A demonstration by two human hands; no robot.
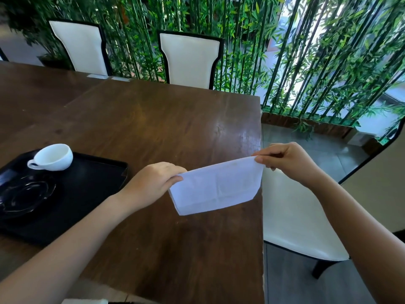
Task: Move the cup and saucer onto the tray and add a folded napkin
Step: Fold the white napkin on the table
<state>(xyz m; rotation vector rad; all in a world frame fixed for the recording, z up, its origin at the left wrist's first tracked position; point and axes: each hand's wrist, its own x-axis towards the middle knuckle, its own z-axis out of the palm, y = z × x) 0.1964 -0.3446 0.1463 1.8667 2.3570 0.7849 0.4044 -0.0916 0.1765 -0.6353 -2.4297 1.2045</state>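
1. Left hand (151, 183): grip pinched on the near-left top corner of the napkin (215, 188), thumb over the front face, other fingers curled behind.
2. Right hand (289, 162): grip pinched on the opposite top corner, thumb tip on the edge. Napkin hangs between the two grips, top edge pulled taut, lower edge free just above the surface (166, 119).
3. Napkin looks doubled over already, with a vertical crease at mid-span between the grips. Judgement: light, limp cloth or paper; holds no shape on its own and sags if one grip lets go. Best held at corners or along the folded edge.
4. Left of the left grip: black tray (92, 183) on the surface. Saucer (24, 197), black and glossy, lies on it; cup (53, 157), white, stands beyond the saucer and not on it, apparently tilted.
5. Judgement: cup and saucer are brittle and slick; the napkin step is in hand, placement on the tray not yet done.
6. Beyond both grips: white-backed chairs (189, 62), bamboo screen (306, 51).
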